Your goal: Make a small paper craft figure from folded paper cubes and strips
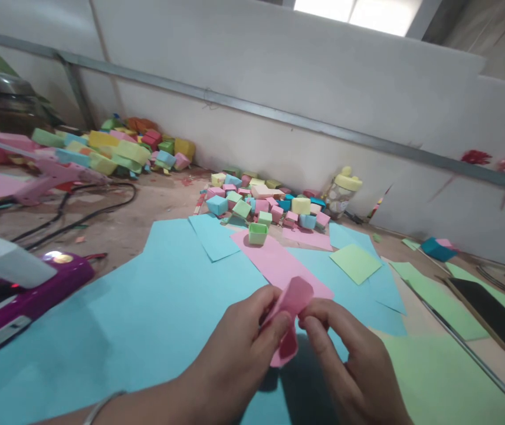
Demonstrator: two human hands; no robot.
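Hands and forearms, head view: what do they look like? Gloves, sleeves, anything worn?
Both the left hand and the right hand are bare, no gloves. A thin, silvery band circles the left wrist; no sleeve shows on the visible part of the left forearm. The right forearm is out of frame, so its sleeve can't be judged. No cables or markings visible.

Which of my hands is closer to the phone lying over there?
Right. Your right hand is left of the phone, with green paper between; your left hand is farther left, holding the folded pink paper.
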